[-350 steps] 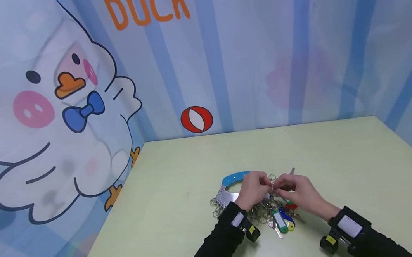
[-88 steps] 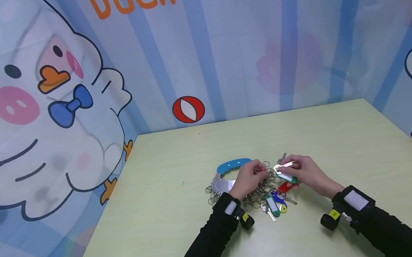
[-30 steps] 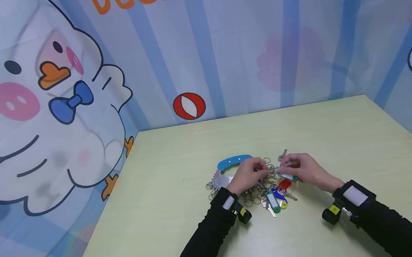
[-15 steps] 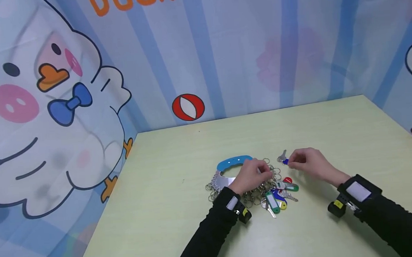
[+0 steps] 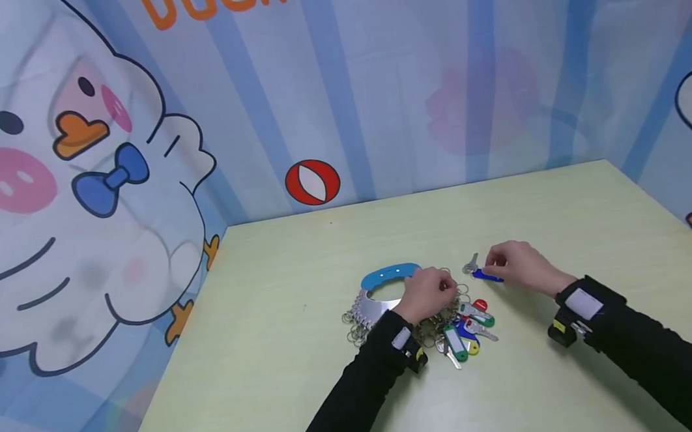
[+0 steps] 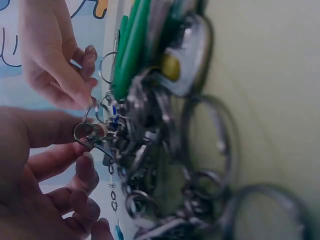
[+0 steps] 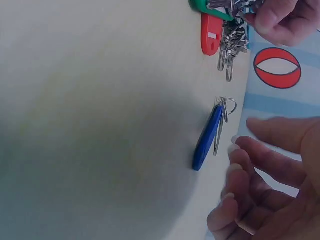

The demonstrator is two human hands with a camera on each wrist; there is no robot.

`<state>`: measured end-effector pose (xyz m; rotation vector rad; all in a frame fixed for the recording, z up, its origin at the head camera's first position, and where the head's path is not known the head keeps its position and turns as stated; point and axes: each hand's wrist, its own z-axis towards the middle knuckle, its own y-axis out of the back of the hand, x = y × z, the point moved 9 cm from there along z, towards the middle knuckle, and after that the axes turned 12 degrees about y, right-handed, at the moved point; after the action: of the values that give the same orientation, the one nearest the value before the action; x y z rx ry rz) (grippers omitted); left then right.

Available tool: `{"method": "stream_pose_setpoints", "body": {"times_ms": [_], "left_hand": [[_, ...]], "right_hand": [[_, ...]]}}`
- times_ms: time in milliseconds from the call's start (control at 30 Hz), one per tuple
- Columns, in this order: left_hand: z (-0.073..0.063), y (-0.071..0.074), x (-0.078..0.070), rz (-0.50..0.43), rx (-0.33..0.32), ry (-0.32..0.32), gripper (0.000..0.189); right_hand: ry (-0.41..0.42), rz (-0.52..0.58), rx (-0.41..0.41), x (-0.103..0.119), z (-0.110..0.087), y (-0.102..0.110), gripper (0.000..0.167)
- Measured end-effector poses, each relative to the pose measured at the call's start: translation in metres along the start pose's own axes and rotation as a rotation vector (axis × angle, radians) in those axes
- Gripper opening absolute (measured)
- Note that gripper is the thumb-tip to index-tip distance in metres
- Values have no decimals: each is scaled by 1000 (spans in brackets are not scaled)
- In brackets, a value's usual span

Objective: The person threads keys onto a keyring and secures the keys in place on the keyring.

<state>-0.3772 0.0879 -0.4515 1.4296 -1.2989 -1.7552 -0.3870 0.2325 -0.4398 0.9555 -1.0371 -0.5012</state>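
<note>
With thumb and fingers, my left hand [image 5: 429,294] pinches a small metal split ring [image 6: 82,134] at the right end of a key holder. That holder has a silver plate [image 5: 370,309], a blue handle [image 5: 384,276] and many rings along its edge. My right hand [image 5: 519,265] hovers behind and to the right, its fingers loosely bent and holding nothing. Close by its fingertips lies a blue key tag [image 7: 207,137] on the table, with a silver key [image 5: 471,262] on its ring. In the right wrist view a gap shows between fingers and tag.
In front of the left hand, keys with tags lie bunched beside the holder: a green tag [image 5: 455,343], another green tag [image 5: 485,318], a red tag [image 5: 480,305], blue and yellow ones. A printed cloth wall [image 5: 398,96] borders the pale table [image 5: 241,352] at the back.
My right hand has let go of the key with a green tag, now lying among the others, and moved back and right to the blue tag. My left hand has stayed at the rings.
</note>
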Motion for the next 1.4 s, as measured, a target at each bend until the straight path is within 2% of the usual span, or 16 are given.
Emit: {"method": "stream_pose_setpoints", "body": {"times_ms": [167, 333, 433, 633, 867, 1000, 1100, 1267, 1400], "left_hand": [[3, -2, -6, 37, 20, 13, 5], [7, -5, -7, 102, 4, 74, 5], [8, -6, -6, 129, 9, 105, 9], [10, -9, -8, 175, 5, 145, 16], [12, -15, -9, 185, 43, 187, 20], [11, -16, -7, 147, 53, 200, 22], [11, -16, -5, 56, 64, 191, 21], [12, -12, -2, -131, 92, 149, 16], [13, -11, 2, -200, 136, 131, 12]], "right_hand": [[-24, -86, 73, 0, 15, -9, 25], [-29, -120, 105, -1, 20, -15, 13], [-21, -123, 104, 1, 20, -16, 10], [-40, -98, 77, -7, 19, -18, 26], [-54, -113, 78, -15, 21, -21, 22], [-44, -86, 52, -16, 22, -18, 31], [-39, -86, 59, -16, 20, -18, 35], [-7, -76, 71, -16, 21, -18, 21], [47, -69, 61, -15, 22, -16, 10]]}}
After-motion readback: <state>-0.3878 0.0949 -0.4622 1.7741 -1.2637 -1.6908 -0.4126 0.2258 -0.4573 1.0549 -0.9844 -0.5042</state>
